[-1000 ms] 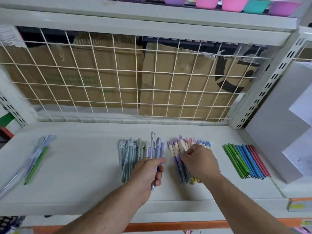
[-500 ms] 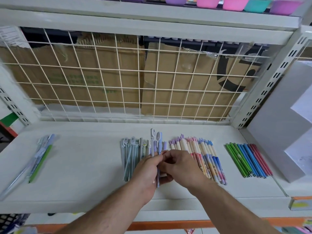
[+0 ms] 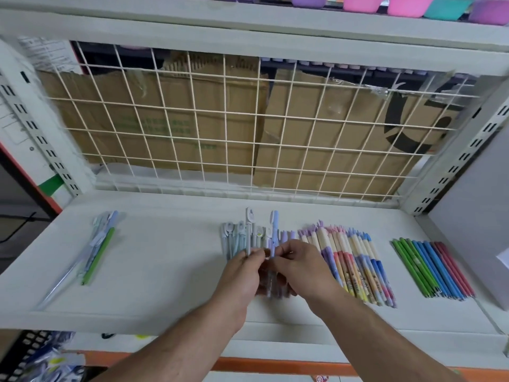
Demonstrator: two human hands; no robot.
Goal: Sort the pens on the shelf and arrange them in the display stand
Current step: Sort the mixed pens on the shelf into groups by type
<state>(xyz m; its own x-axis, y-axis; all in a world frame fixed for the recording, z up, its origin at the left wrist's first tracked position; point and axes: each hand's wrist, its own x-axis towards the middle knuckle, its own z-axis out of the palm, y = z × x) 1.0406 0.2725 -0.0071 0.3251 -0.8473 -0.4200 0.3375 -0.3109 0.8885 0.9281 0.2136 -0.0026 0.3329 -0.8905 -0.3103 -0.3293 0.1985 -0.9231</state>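
Note:
On the white shelf [image 3: 165, 271] lie four groups of pens. My left hand [image 3: 242, 274] and my right hand [image 3: 300, 268] meet over the middle group of pale blue and lilac capped pens [image 3: 239, 238]. Together they grip a small bunch of these pens [image 3: 274, 230], whose caps stick up past my fingers. To the right lies a row of cream pens with coloured ends [image 3: 355, 260]. Further right is a row of green, blue and red pens [image 3: 432, 268]. A loose pile of pens [image 3: 96, 252] sits at the left. No display stand is in view.
A white wire grid [image 3: 248, 128] backs the shelf, with brown cardboard [image 3: 170, 119] behind it. Slotted uprights [image 3: 454, 166] frame both sides. A grey panel [image 3: 479, 205] stands at the right. Coloured tubs [image 3: 407, 4] sit on the shelf above.
My right hand left the cream pen row and came left to meet my left hand. Both now hold the bunch of pale pens, raised slightly. The camera view shifted right.

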